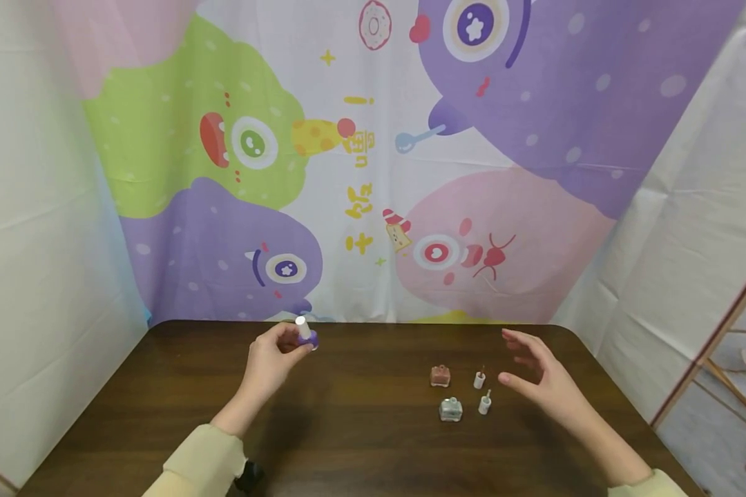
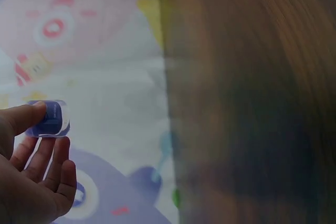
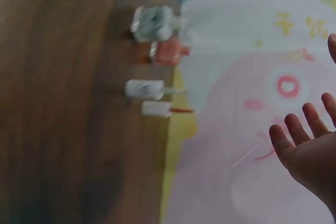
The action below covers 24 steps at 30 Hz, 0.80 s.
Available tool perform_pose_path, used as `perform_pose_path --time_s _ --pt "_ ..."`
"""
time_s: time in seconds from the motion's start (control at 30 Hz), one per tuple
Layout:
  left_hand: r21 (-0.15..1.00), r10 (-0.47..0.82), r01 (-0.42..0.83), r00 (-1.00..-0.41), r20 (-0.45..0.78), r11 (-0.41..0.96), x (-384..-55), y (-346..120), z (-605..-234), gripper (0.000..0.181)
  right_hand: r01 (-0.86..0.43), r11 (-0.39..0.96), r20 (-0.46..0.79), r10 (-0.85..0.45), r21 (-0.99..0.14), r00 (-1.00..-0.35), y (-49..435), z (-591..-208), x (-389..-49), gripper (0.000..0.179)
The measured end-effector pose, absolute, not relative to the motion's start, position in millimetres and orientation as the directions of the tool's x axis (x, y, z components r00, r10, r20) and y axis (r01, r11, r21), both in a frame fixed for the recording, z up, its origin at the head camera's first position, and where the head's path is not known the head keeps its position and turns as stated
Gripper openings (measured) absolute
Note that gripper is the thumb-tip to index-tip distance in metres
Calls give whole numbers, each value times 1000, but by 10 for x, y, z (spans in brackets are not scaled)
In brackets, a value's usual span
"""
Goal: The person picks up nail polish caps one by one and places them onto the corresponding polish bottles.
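Note:
My left hand [image 1: 269,360] pinches a purple nail polish bottle [image 1: 309,339] with a white cap, above the left part of the table. In the left wrist view the thumb lies across the front of the bottle [image 2: 51,119]. My right hand [image 1: 546,381] holds nothing and hovers with spread fingers, right of two white brush caps. One cap [image 1: 479,379] stands with its reddish brush up, the other cap [image 1: 485,404] with a pale brush up. Left of them stand an uncapped reddish-brown nail polish bottle [image 1: 440,376] and an uncapped silvery nail polish bottle [image 1: 450,410].
The dark wooden table [image 1: 348,428] reaches back to a hanging curtain [image 1: 373,290] printed with cartoon monsters. White fabric walls [image 1: 43,241] flank it on both sides. A small black object [image 1: 249,476] shows beside the left sleeve.

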<state>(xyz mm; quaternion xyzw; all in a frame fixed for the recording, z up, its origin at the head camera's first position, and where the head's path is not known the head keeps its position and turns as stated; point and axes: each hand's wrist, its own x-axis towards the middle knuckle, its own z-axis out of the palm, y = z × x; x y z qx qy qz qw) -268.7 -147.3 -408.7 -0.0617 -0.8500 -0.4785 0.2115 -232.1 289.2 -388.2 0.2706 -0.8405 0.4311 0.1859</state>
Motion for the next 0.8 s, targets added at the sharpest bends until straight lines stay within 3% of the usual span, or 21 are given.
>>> perform_pose_path --time_s 0.2,0.43,0.6,0.8 --pt "759 -93 307 -897 433 574 -2855 -1598 -4241 26 -507 524 429 -273 -684 -861 3029 -4116 -2378 64" --pt "738 -99 272 -904 416 617 -3046 -1677 -4441 25 -416 535 290 -307 -736 -907 3127 -4388 -2456 60" --pt "725 -115 238 -909 401 646 -3153 -1714 -4589 25 -366 532 196 -350 -764 -916 3184 -4503 -2529 57" --pt "702 -124 177 -926 356 690 -3210 -1750 -4706 25 -398 545 176 -414 -738 -893 3234 -4627 -2629 52"
